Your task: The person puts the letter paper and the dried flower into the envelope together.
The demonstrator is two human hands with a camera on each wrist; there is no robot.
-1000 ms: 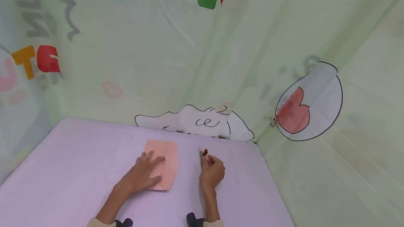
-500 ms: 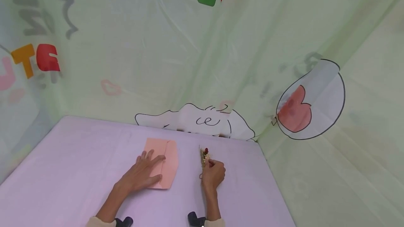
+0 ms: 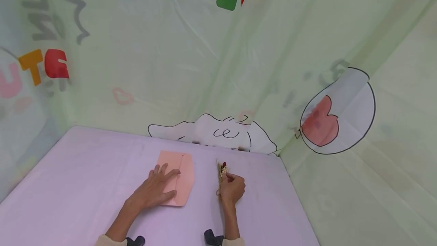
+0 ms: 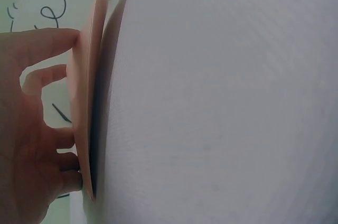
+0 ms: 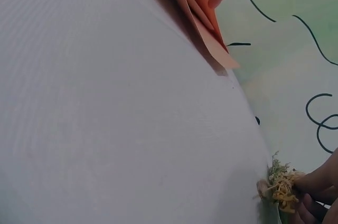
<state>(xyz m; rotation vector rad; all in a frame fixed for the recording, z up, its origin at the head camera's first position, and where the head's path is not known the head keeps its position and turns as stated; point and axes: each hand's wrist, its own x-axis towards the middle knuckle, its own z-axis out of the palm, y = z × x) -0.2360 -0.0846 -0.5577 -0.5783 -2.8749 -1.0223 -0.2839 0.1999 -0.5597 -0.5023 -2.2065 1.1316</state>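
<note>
The fingers of the right hand [image 3: 233, 190] are curled and pinch the small dried-flower bunch [image 3: 224, 171]. For such a brittle thing, I think a light pinch is better, so nothing crumbles. The left hand [image 3: 154, 190] has its fingers spread over the pink envelope [image 3: 186, 179], gripping nothing; steady, even pressure should stop the paper from sliding. The envelope lies on the bench [image 3: 269, 200], to the left of the bunch and apart from it.

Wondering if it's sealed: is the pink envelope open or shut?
Open: the envelope shows its flap spread toward the right hand, not folded over.
</note>
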